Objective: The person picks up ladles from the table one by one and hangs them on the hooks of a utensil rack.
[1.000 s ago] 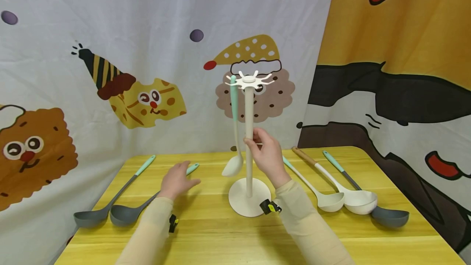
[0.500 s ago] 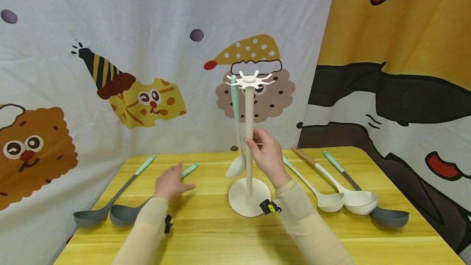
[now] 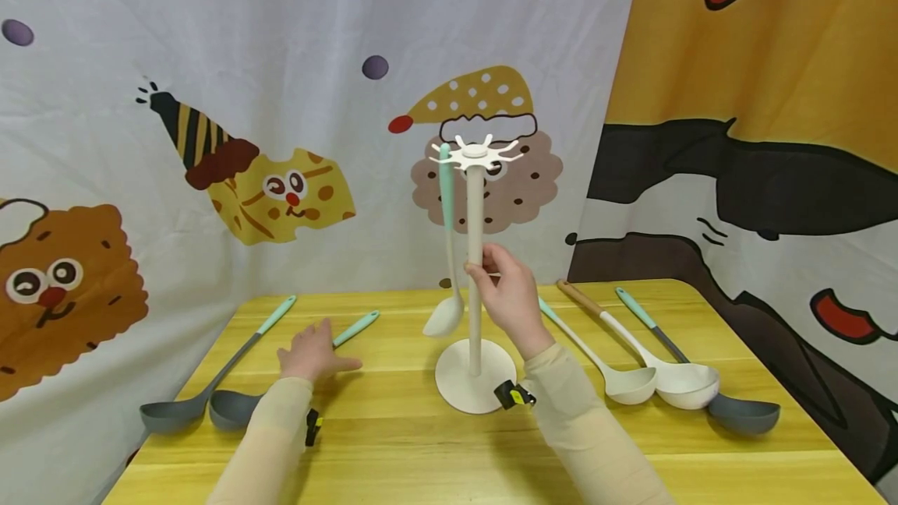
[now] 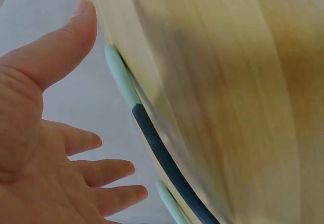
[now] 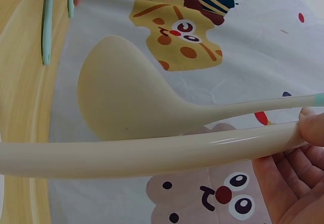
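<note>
My right hand [image 3: 512, 298] grips the pole of a cream utensil stand [image 3: 475, 209], thumb and fingers around it. From one hook on its left side hangs a cream ladle [image 3: 444, 318] with a mint handle, its bowl close beside the pole in the right wrist view. My left hand [image 3: 312, 353] is spread and holds nothing, above a dark grey ladle [image 3: 231, 409] with a mint handle [image 4: 120, 75]. The middle of that ladle is hidden behind the hand and sleeve in the head view. In the left wrist view, the fingers stand apart from the handle.
A second grey ladle [image 3: 175, 413] lies at the far left of the wooden table [image 3: 421, 458]. To the right lie a cream ladle [image 3: 629, 386], a white ladle [image 3: 687, 386] with a brown handle, and a grey ladle [image 3: 747, 414]. A printed curtain [image 3: 309, 115] hangs behind.
My left hand has moved left and slightly down along the grey ladle, uncovering more of its handle. The hanging ladle swung right and back. My right hand has stayed on the pole.
</note>
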`<act>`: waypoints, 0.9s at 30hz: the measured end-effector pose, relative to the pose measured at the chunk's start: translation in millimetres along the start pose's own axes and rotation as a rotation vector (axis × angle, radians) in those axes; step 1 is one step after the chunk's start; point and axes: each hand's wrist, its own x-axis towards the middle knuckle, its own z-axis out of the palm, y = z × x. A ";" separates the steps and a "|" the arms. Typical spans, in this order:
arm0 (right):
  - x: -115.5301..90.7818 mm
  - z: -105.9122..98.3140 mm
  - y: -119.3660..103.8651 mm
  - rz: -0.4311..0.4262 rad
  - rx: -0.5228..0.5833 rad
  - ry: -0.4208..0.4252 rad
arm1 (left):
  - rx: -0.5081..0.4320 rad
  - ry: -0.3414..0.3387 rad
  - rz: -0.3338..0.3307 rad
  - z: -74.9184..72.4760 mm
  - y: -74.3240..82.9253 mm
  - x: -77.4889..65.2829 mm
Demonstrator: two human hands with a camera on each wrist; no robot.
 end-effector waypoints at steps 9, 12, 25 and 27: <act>0.0 0.3 -0.6 -0.003 0.002 0.001 | 0.013 -0.044 -0.045 -0.8 -6.0 -1.6; -0.1 -0.3 -1.3 0.005 0.000 0.000 | 0.017 -0.060 -0.056 -2.6 -7.1 -3.4; 0.0 -0.1 -1.0 0.007 -0.004 -0.001 | 0.026 -0.112 -0.088 -3.5 -11.4 -5.6; -0.1 0.0 -1.0 0.005 -0.006 0.000 | 0.031 -0.115 -0.091 -3.3 -11.8 -5.2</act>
